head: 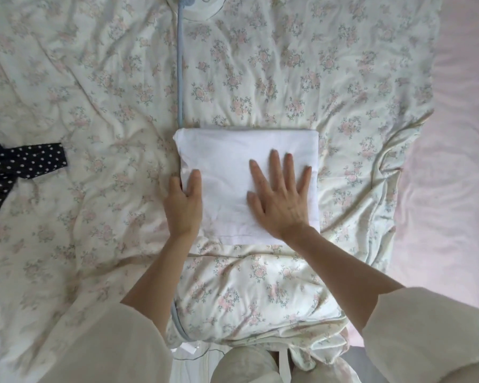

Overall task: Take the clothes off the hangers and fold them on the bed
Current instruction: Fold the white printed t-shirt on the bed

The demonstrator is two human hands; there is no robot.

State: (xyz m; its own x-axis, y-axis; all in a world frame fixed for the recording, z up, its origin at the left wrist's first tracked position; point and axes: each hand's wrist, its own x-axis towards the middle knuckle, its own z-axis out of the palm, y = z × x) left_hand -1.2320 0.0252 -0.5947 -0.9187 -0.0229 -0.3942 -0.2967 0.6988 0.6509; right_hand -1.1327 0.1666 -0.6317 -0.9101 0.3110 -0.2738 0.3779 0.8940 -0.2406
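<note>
Folded white garment point(233, 172) lies mid-quilt point(94, 78). Your right hand point(281, 200) presses flat on it, fingers spread; your left hand point(184, 205) rests straight-fingered against its left edge. Polka-dot garment point(14, 167) far left.

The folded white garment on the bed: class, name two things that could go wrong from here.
1. The floral duvet under the folded white garment is rumpled, so the fold may slump or come open when the right hand lifts off.
2. The left hand at the garment's edge could drag a layer askew.
</note>
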